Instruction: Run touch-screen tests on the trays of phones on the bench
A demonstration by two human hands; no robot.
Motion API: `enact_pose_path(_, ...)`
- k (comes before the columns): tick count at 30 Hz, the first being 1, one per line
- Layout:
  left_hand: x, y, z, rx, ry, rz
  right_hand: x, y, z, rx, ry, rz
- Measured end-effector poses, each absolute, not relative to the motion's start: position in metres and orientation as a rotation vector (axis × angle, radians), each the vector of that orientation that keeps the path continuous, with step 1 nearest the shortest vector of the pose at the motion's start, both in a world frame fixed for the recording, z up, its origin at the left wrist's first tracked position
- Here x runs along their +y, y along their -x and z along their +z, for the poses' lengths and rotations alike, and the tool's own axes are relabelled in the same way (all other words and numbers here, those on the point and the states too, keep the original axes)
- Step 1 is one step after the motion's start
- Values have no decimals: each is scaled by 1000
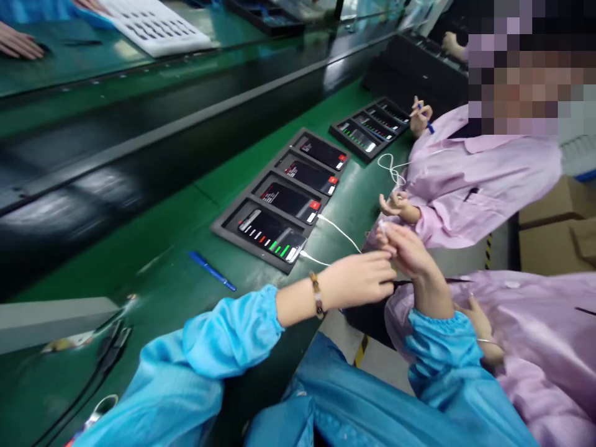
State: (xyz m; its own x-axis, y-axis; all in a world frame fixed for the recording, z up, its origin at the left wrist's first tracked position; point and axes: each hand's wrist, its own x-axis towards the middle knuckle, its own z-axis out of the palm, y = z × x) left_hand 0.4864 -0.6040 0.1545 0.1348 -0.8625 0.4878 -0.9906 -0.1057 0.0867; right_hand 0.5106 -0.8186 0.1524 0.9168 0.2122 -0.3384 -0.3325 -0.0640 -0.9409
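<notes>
I see the right hand [410, 249] pinching a small white piece [382, 227] at its fingertips, the left hand [361, 278] just beside it with a grip I cannot tell, and, beyond the left hand, white cables [341, 231] meeting the two nearest phones [279, 239] in a black tray [233, 238].

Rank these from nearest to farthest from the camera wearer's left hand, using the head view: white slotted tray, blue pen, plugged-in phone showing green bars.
From the left hand:
1. Phone showing green bars: just to its left, in the black tray's end compartment.
2. Blue pen: farther left, outside that tray.
3. White slotted tray: far off, upper left.
</notes>
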Motion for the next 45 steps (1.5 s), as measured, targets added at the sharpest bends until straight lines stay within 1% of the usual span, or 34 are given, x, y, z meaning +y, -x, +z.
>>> enact_pose_path(3,-561,-564,157,-1529,-2140,332,-812,-573,135,72,1680,196)
enact_pose_path(7,-521,-674,139,-1188,-2441,118,-784,-630,92,39,1838,-13)
enact_pose_path(10,-522,-727,122,-1170,-2535,-86,-771,-645,63,44,1926,-150)
enact_pose_path(13,-535,-753,110,-1179,-2597,-208,-769,-649,45,21,1983,-216)
enact_pose_path(17,-540,-768,102,-1166,-2594,-278,-770,-654,33,-22,2033,-257)
enact_pose_path(23,-534,-774,99,-1127,-2548,-353,-767,-661,32,-76,2076,-281)
enact_pose_path(34,-535,-772,98,-1106,-2508,-366,-768,-662,34,-132,2118,-245)
enact_pose_path(45,-539,-779,91,-1155,-2535,-279,-773,-669,47,-260,2198,-217)
